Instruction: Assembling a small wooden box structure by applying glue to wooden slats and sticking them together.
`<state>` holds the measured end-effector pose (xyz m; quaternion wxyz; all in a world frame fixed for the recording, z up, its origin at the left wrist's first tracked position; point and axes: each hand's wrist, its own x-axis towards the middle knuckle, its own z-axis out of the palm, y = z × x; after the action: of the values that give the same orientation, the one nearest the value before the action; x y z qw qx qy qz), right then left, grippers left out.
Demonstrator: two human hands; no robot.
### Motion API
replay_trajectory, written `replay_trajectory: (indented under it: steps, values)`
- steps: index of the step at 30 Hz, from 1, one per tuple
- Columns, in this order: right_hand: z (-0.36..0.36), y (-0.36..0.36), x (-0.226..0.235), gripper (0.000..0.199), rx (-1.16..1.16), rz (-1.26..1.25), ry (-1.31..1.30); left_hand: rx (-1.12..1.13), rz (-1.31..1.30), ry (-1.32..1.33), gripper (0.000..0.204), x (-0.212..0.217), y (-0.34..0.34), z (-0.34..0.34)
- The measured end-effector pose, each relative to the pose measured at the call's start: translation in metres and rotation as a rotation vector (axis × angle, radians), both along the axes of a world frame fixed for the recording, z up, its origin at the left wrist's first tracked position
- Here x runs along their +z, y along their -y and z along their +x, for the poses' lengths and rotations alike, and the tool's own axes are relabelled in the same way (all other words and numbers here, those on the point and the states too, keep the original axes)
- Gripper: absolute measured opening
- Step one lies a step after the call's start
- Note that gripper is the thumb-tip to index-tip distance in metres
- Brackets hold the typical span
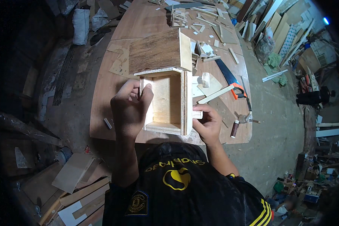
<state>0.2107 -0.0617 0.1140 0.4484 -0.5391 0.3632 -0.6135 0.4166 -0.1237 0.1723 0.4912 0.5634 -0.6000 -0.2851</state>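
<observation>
An open plywood box [166, 101] stands on the wooden table [101, 94] in front of me, its dark-topped lid or panel [156, 51] leaning away at the far side. My left hand [130, 107] grips the box's left wall, fingers curled over its top edge. My right hand [207, 122] holds a small pale wood block [197, 114] against the outside of the box's right wall.
A handsaw [229, 81] with an orange and black handle lies right of the box, a hammer [240, 122] near the table's right edge. Wood offcuts [199, 22] litter the far table. Boards and scrap are piled on the floor at left and far right.
</observation>
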Motion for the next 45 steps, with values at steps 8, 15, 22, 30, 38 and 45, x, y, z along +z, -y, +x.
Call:
replay_trajectory:
  steps: [8,15,22,30,38,45]
  values:
    - [-0.019,0.004,-0.011,0.035,-0.015,0.024,0.036,-0.198,0.133,-0.456,0.032,-0.01,-0.011,0.04]
    - [-0.042,0.015,-0.1,0.03,0.062,0.378,-0.357,-0.742,0.527,-1.727,0.047,-0.147,0.028,0.122]
    - [-0.08,-0.009,-0.232,0.046,-0.194,0.54,-1.141,-0.473,0.491,-1.601,0.032,-0.052,0.016,0.107]
    - [-0.145,-0.033,-0.299,0.067,-0.175,0.426,-1.592,-0.617,0.291,-1.344,0.023,-0.046,0.007,0.102]
    - [-0.102,-0.015,-0.244,0.065,-0.147,0.845,-1.177,-0.872,0.277,-1.401,0.019,-0.07,0.024,0.133]
    - [-0.093,-0.016,-0.242,0.056,-0.237,0.764,-1.209,-0.822,0.344,-1.319,0.022,-0.074,0.03,0.107]
